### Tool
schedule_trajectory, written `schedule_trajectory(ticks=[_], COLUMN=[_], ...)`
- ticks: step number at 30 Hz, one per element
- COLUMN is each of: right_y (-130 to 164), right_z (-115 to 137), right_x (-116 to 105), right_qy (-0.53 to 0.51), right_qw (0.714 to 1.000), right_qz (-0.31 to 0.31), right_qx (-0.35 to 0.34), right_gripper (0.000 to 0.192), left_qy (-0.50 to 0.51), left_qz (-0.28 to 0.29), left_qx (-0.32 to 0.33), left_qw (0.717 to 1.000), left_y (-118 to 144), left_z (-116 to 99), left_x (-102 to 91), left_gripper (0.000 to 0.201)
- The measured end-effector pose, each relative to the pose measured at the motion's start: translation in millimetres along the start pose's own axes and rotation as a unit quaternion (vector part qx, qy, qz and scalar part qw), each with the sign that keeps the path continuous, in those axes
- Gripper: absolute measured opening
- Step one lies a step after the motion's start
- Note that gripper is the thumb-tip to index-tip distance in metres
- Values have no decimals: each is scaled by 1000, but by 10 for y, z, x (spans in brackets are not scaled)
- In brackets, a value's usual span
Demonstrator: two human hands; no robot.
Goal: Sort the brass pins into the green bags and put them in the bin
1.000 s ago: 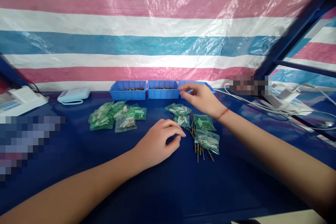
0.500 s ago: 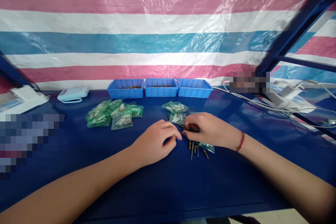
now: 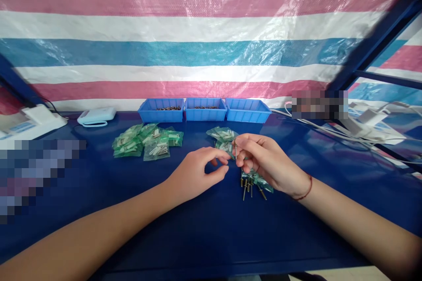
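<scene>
Centrally over the dark blue worktop, the right hand is raised a little above the surface and pinches a thin, upright metal pin between thumb and forefinger, the remaining fingers curled loosely. Just left of it, the left hand rests with its wrist on the worktop, thumb and fingers bent toward each other in an open curve; whether anything small sits between them cannot be told. The fingertips of the two hands are close, not touching.

Beneath and just in front of the right hand lies a scatter of loose brass-coloured pins, partly mixed with a small clear green plastic bag. Behind the hands sit a few more small green bags of white parts. Well to the left is a larger heap of green plastic bags. Along the back edge stand three blue plastic trays side by side, the left two showing small dark parts inside. Farther left lie a pale blue flat device and a white machine. White cables run along the right.
</scene>
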State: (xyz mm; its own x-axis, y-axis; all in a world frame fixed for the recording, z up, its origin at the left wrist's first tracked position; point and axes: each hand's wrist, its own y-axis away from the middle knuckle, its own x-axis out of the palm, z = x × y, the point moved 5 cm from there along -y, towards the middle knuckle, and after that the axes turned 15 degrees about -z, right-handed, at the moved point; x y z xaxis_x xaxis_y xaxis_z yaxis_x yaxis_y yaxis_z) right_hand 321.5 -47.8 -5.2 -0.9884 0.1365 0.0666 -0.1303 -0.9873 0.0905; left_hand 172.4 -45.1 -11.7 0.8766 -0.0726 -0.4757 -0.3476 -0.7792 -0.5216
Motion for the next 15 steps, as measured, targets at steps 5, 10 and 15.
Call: schedule_trajectory(ticks=[5,10,15], right_y=[-15,-5,18], right_z=[-66,-63,-43], right_x=[-14,-16,-18], right_qy=[-22,-35,-31], right_qw=[1000,999,1000], right_qz=[-12,-5,-6], right_qx=[17,16,-4], right_gripper=[20,21,22], left_qy=[17,27,22], left_qz=[9,2,2], left_qx=[3,1,-6], left_qw=[1000,1000,1000], left_y=[5,-13,-15], left_z=[-24,-33,-46], left_x=[2,-6,-13], left_gripper=[16,15,17])
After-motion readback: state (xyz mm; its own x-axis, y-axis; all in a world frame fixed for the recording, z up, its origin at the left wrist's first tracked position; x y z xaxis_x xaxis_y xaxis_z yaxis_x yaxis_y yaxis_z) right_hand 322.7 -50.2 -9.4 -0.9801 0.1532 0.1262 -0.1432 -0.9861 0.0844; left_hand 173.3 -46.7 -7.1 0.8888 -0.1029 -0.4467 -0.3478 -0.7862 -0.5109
